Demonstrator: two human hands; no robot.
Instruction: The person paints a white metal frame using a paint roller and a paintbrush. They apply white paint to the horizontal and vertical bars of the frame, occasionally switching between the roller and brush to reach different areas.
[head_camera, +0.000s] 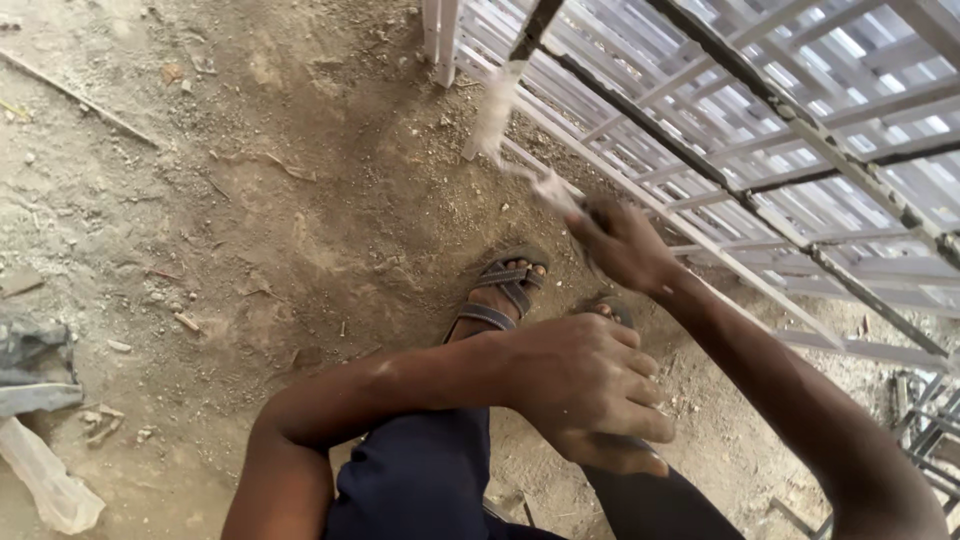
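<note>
Bare dirt floor (250, 250) beside white metal grilles (800, 130).

This place looks like a simple metal workshop or a building site, open and without any proper floor. The ground (250, 230) is bare packed earth with dust, small stones, dry leaves and thin sticks, and at the left edge some crumpled plastic sheets (40, 470) lie in the dirt. On the right side large welded metal grilles (760, 130) of pale painted bars, with dark unpainted bars across them, stand or lean one behind the other, and more metal pieces (930, 420) lie at the right edge, which fits a place where gates or window grilles are made.
</note>
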